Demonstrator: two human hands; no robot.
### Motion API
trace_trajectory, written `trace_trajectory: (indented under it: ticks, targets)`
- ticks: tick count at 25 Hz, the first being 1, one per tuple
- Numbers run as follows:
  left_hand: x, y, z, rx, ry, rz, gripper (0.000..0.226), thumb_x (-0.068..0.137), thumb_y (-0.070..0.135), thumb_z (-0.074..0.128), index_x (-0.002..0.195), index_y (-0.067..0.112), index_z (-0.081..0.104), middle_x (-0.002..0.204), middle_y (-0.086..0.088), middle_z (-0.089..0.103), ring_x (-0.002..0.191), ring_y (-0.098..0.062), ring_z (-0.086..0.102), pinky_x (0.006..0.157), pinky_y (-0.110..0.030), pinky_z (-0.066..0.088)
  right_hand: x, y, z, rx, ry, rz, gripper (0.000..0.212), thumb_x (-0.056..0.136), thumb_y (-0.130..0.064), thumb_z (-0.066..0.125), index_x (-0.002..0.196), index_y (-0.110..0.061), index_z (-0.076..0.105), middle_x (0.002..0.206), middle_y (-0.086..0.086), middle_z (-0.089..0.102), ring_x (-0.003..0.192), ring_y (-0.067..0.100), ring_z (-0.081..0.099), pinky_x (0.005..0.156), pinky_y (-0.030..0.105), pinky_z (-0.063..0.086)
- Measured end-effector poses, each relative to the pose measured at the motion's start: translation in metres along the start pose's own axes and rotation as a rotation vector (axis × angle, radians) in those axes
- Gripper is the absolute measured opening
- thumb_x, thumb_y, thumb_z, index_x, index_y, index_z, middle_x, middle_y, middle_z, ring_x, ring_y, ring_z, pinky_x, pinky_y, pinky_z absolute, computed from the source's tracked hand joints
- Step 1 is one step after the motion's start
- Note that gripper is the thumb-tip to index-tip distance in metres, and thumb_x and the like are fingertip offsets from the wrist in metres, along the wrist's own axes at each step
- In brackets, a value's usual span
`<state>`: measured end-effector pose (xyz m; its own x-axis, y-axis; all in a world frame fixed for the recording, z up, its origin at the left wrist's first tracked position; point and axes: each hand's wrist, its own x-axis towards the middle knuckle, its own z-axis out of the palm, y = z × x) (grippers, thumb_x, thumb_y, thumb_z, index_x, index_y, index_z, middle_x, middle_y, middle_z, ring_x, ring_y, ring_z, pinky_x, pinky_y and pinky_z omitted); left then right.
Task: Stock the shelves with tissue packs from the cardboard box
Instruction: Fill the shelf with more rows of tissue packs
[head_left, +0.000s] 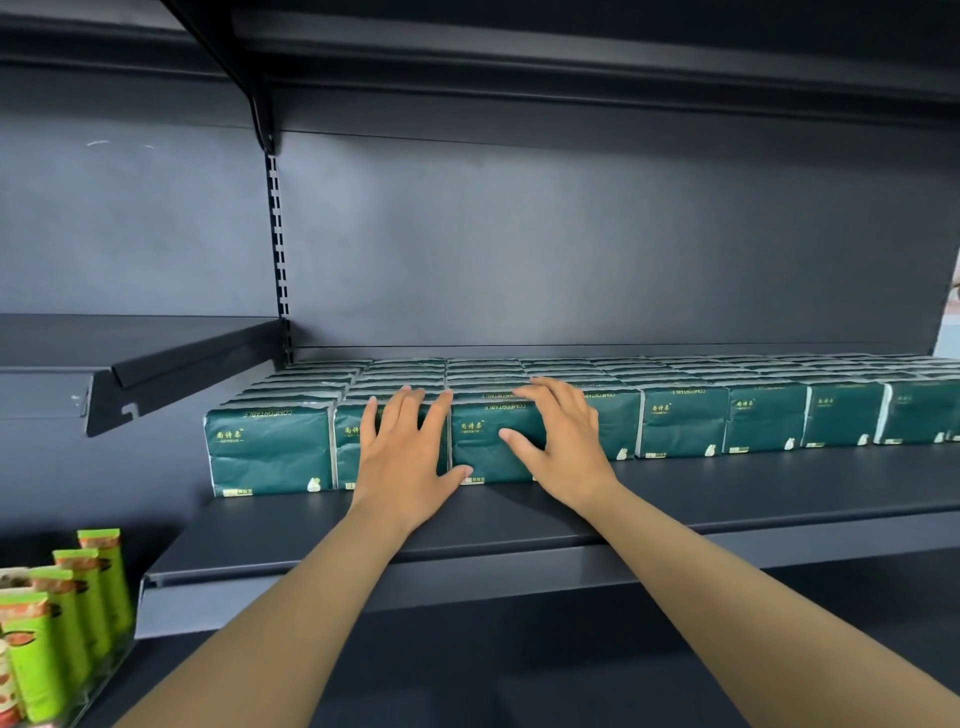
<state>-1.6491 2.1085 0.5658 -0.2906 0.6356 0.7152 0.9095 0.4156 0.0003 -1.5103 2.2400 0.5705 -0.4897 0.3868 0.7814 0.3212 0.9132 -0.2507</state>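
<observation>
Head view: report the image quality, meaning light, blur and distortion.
Head view: soft even light, brighter on the back panel; wide-angle bending curves the shelf edge; green snack packs at lower left are blurred; tissue packs and both hands read sharp.

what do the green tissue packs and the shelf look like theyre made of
Tissue packs: probably thin plastic film, dark green; it wrinkles and has a faint sheen, with pale sealed side edges. Shelf: likely painted sheet metal, matte dark grey, with a folded front lip and a slotted upright behind.

Dim, even light from above, soft shadows under the shelf (519, 525), wide-angle bending and blur at edges.
</observation>
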Motion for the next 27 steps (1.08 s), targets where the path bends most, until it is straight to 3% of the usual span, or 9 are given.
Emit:
trace_trajectory:
  ticks: [3, 7, 11, 15, 18, 22, 25, 27]
  targets:
    - [0.0, 0.0, -0.001, -0.011, 0.01, 0.018, 0.084, 0.084, 0.06, 0.054, 0.15, 0.026, 0.014, 0.152, -0.004, 0.023, 0.144, -0.021, 0.009, 0.115, -0.042, -0.007, -0.002, -0.001, -0.004, 0.007, 0.008, 0.006, 0.043, 0.088, -0.035, 0.06, 0.127, -0.022, 0.048, 0.135, -0.004, 0.041, 0.129, 0.012, 0.028, 0.106, 0.031, 0.017]
    - [-0.009, 0.0, -0.007, -0.084, 0.104, 0.083, 0.077, 0.08, 0.052, 0.065, 0.143, 0.018, 0.038, 0.144, -0.012, 0.04, 0.138, -0.028, 0.028, 0.114, -0.045, 0.005, -0.014, 0.0, -0.025, 0.003, 0.04, 0.06, 0.044, 0.087, -0.032, 0.061, 0.128, -0.022, 0.046, 0.135, -0.004, 0.039, 0.128, 0.012, 0.027, 0.106, 0.033, 0.02]
    - [-0.03, 0.017, -0.018, -0.095, 0.177, 0.136, 0.069, 0.082, 0.058, 0.045, 0.137, 0.016, 0.044, 0.139, -0.012, 0.044, 0.133, -0.029, 0.034, 0.112, -0.049, 0.016, -0.061, 0.01, -0.064, 0.03, 0.061, 0.022, 0.043, 0.088, -0.031, 0.061, 0.127, -0.02, 0.048, 0.135, -0.004, 0.04, 0.126, 0.012, 0.03, 0.102, 0.029, 0.02]
    - [-0.071, 0.071, -0.018, -0.128, 0.141, 0.138, 0.069, 0.084, 0.057, 0.04, 0.139, 0.016, 0.041, 0.141, -0.014, 0.042, 0.133, -0.027, 0.031, 0.113, -0.043, 0.01, -0.127, 0.038, -0.099, -0.025, 0.008, 0.011, 0.041, 0.087, -0.039, 0.049, 0.123, -0.02, 0.051, 0.121, -0.004, 0.046, 0.113, 0.012, 0.038, 0.092, 0.029, 0.025]
    - [-0.119, 0.117, -0.003, -0.067, 0.089, 0.188, 0.067, 0.084, 0.054, 0.04, 0.139, 0.017, 0.036, 0.142, -0.017, 0.042, 0.134, -0.028, 0.03, 0.112, -0.046, 0.012, -0.178, 0.064, -0.115, -0.026, -0.039, 0.048, 0.037, 0.086, -0.034, 0.055, 0.119, -0.018, 0.054, 0.115, -0.002, 0.048, 0.106, 0.012, 0.039, 0.088, 0.031, 0.029]
    - [-0.218, 0.178, 0.042, -0.046, -0.046, 0.249, 0.064, 0.085, 0.051, 0.044, 0.139, 0.018, 0.037, 0.147, -0.018, 0.035, 0.136, -0.03, 0.028, 0.11, -0.049, 0.016, -0.287, 0.11, -0.118, 0.002, -0.204, 0.134, 0.036, 0.087, -0.033, 0.055, 0.121, -0.02, 0.053, 0.121, -0.002, 0.046, 0.114, 0.012, 0.036, 0.091, 0.031, 0.027]
    - [-0.314, 0.216, 0.087, -0.059, -0.262, 0.223, 0.068, 0.081, 0.046, 0.061, 0.139, 0.018, 0.04, 0.147, -0.017, 0.034, 0.135, -0.03, 0.028, 0.11, -0.048, 0.014, -0.392, 0.146, -0.106, 0.002, -0.417, 0.148, 0.037, 0.089, -0.041, 0.043, 0.121, -0.024, 0.049, 0.121, -0.001, 0.046, 0.112, 0.015, 0.038, 0.089, 0.033, 0.031]
    - [-0.377, 0.234, 0.114, -0.071, -0.439, 0.15, 0.068, 0.079, 0.048, 0.061, 0.137, 0.018, 0.042, 0.145, -0.016, 0.037, 0.133, -0.029, 0.03, 0.11, -0.047, 0.014, -0.458, 0.165, -0.097, 0.014, -0.545, 0.183, 0.036, 0.088, -0.041, 0.043, 0.121, -0.026, 0.046, 0.12, -0.002, 0.047, 0.111, 0.016, 0.04, 0.089, 0.032, 0.035]
